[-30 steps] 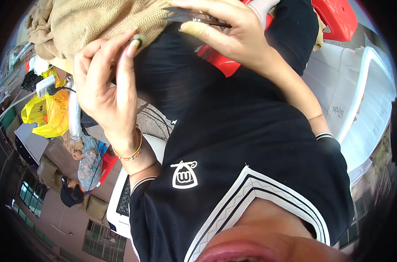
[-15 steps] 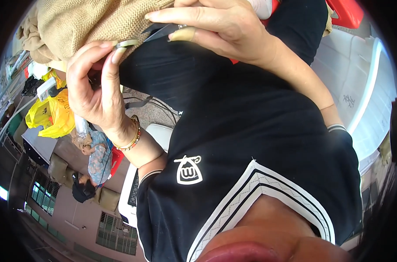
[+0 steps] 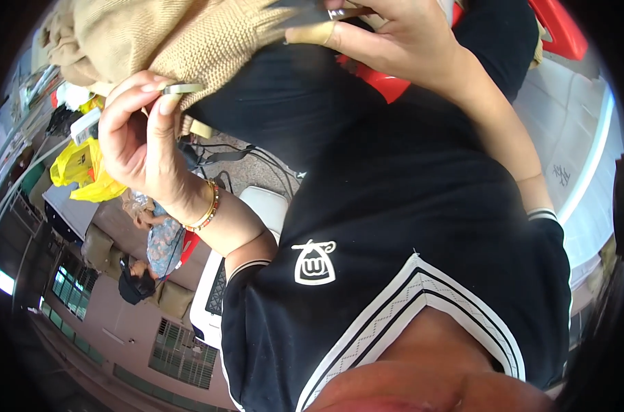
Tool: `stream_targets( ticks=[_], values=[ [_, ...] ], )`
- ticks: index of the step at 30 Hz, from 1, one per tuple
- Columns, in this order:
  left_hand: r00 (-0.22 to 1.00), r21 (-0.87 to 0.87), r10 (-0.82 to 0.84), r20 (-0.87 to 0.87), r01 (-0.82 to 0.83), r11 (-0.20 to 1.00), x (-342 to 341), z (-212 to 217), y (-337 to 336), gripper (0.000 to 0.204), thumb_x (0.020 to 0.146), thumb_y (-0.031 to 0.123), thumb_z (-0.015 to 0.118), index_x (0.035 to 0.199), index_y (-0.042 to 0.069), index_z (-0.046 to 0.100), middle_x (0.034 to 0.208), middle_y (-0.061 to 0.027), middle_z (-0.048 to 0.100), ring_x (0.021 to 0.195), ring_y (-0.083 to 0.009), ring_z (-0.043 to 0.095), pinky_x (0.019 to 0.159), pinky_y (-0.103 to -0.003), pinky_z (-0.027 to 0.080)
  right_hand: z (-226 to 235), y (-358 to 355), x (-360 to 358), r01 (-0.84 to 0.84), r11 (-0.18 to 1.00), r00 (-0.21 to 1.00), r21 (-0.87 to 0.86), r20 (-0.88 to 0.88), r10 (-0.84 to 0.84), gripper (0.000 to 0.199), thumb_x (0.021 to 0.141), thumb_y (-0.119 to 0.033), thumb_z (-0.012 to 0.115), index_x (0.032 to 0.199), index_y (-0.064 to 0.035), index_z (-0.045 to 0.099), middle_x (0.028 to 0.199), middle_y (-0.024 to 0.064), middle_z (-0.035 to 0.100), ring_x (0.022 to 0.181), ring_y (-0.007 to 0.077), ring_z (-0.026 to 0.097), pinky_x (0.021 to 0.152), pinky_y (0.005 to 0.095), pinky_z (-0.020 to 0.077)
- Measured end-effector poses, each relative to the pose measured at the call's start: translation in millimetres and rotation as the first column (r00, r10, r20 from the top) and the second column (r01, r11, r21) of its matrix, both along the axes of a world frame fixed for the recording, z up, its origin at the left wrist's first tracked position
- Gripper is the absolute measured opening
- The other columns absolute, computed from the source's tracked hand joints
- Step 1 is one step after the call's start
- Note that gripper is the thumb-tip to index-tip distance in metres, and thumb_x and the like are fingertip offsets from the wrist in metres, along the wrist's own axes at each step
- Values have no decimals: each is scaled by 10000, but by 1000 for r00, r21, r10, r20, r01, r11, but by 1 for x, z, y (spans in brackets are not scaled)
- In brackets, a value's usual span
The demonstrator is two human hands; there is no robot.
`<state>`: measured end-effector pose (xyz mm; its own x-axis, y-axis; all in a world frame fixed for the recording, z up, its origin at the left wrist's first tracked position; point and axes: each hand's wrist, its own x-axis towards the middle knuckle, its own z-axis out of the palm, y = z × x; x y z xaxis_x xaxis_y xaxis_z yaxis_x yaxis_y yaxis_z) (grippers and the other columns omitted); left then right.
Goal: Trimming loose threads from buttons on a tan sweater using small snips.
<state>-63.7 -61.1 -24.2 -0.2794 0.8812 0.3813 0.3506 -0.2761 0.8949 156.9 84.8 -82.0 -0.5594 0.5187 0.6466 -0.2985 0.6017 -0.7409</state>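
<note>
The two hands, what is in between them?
In the head view, the tan knitted cloth stretches from the left hand to the right hand, above the black shirt.

Your single head view: looks steeply down own chest, very close to black shirt (image 3: 408, 206); beige knitted fabric (image 3: 188, 34) beyond it, at top rim.

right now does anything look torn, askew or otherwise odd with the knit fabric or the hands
Nothing looks damaged. The beige knit fabric lies bunched on the lap, with no tear showing. The left hand pinches a small flat metal piece at its ribbed edge. The right hand holds a thin metal tool against the fabric; its thumb wears a tan cover.
</note>
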Motion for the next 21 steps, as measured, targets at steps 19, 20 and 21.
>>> stream_targets(
  ticks=[19, 20, 21],
  values=[
    [848, -55, 103, 519, -88, 995, -41, -52, -24, 236, 892, 48, 722, 1087, 37, 590, 1129, -93, 610, 1042, -182, 587, 960, -334, 468, 8, 30, -2, -214, 693, 969, -688, -61, 239, 200, 973, -114, 637, 1113, 26, 663, 1002, -3, 654, 900, 61, 575, 768, 219, 471],
    [835, -44, 97, 541, -87, 995, -41, -53, -22, 239, 893, 48, 722, 1092, 38, 590, 1127, -88, 612, 1040, -182, 588, 956, -338, 471, 9, 29, 4, -147, 663, 964, -734, 43, 261, 200, 974, -126, 640, 1102, 26, 666, 947, -19, 650, 863, 50, 566, 727, 208, 464],
    [822, -33, 91, 562, -87, 996, -41, -53, -19, 242, 894, 49, 721, 1098, 40, 590, 1126, -83, 615, 1038, -182, 588, 952, -343, 474, 2, 23, 7, -141, 704, 964, -696, 65, 257, 204, 978, -153, 642, 1079, 22, 674, 877, -38, 629, 800, 27, 536, 664, 197, 439]
  ],
)
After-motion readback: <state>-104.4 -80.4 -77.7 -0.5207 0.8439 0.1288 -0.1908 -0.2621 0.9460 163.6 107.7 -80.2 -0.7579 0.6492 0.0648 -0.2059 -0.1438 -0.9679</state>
